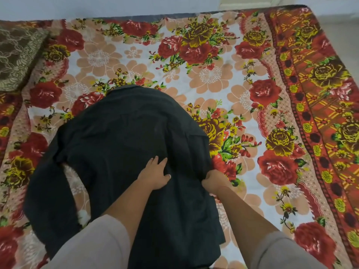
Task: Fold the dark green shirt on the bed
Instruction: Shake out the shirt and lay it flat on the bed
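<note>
The dark green shirt lies spread on the flowered bed sheet, collar end pointing away from me. One sleeve trails down the left side toward the near edge. My left hand rests flat on the shirt's body, fingers apart, pressing the cloth. My right hand is at the shirt's right edge, fingers curled around a pinch of the fabric there. The right sleeve is not visible; it seems tucked under or over the body.
A brown patterned pillow sits at the bed's far left corner. The bed's red border runs along the right side, with pale floor beyond it. A wall lies behind the far edge.
</note>
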